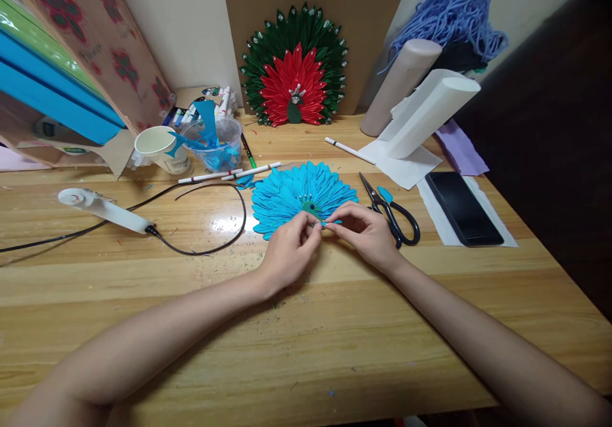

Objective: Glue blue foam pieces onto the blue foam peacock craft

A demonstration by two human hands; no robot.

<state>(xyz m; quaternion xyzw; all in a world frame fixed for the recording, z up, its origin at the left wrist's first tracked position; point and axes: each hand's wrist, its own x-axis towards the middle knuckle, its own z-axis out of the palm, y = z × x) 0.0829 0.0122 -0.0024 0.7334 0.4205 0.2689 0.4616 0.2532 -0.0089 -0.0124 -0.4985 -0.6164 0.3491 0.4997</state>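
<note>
In the middle of the table lies a blue fan-shaped paper peacock (287, 194) with a green body at its lower centre. Just over its lower edge my left hand (292, 248) and my right hand (366, 229) meet, fingertips pinched together. A small blue piece (338, 222) shows at the fingertips of my right hand. What my left fingers pinch is hidden. Black-handled scissors (389, 210) lie to the right of my right hand, blades parted, with a blue leaf-shaped cutout (384, 194) against them.
A white corded glue gun (102, 210) lies left, its black cable looping toward the peacock. Behind are a paper cup (155, 146), a plastic tub (224, 140) of blue scraps and several markers. A red-and-green peacock (296, 64) leans at the back. A phone (463, 207) and paper rolls (430, 118) stand right.
</note>
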